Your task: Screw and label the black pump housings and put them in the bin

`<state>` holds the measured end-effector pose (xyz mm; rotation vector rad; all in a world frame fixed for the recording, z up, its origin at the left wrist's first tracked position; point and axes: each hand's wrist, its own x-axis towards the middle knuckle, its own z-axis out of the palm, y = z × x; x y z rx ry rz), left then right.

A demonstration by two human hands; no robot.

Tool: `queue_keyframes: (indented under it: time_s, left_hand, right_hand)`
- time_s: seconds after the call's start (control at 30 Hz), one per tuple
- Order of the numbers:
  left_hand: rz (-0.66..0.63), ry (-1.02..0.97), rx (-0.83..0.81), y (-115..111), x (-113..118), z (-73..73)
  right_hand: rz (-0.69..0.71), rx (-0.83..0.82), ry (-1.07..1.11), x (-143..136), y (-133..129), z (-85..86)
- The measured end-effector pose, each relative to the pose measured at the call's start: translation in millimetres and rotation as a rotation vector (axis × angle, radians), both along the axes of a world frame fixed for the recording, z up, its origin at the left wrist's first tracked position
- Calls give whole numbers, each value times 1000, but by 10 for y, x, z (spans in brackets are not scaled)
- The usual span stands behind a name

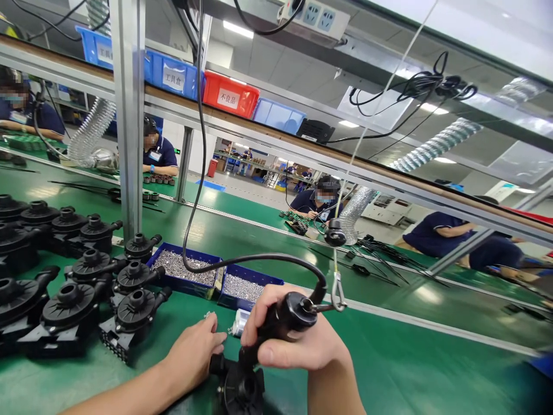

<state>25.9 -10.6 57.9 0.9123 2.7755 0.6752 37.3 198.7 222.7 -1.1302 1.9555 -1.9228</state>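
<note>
My right hand (294, 340) is wrapped round a black electric screwdriver (280, 323), which points down at a black blower housing (242, 389) at the lower edge. Its tip is hidden behind the housing's top and my fingers. My left hand (192, 349) lies just left of the housing's side port, fingers curled together. Small silvery ring-like bits (209, 314) show by its fingertips; whether they are pinched or lie on the green bench is unclear. A small clear container (241, 323) lies on its side behind my right fingers.
Several black blower housings (71, 305) stand in rows at left. Two blue trays hold screws (185, 268) and small metal parts (242, 287). A black cable (203, 144) and a carabiner (337, 291) hang at the screwdriver. A metal post (129, 115) rises behind; co-workers sit beyond.
</note>
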Motion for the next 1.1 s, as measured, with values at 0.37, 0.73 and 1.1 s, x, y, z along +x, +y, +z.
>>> queue_keyframes:
  time_s: [0.37, 0.73, 1.1]
  left_hand:
    - [-39, 68, -63, 43, -1, -38]
    - [159, 30, -40, -7, -83, -108]
    - [40, 103, -63, 59, -133, -60]
  right_hand:
    - [-15, 35, -1, -28, 53, 42]
    - [-21, 53, -39, -12, 59, 56]
    - [227, -54, -53, -53, 328, 6]
